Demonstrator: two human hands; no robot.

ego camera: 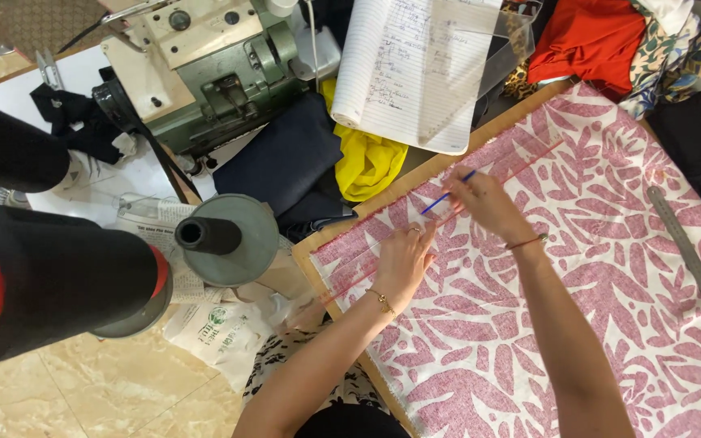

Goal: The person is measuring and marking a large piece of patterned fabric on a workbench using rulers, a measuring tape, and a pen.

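Both bare forearms reach forward side by side. The left hand (pixel 403 261) lies palm down, fingers together and stretched flat, a thin bracelet at the wrist. The right hand (pixel 484 200) is curled, fingertips pinched together, a cord bracelet around its wrist.

Bare fabric (pixel 578 324) beside metal ruler (pixel 691 259)
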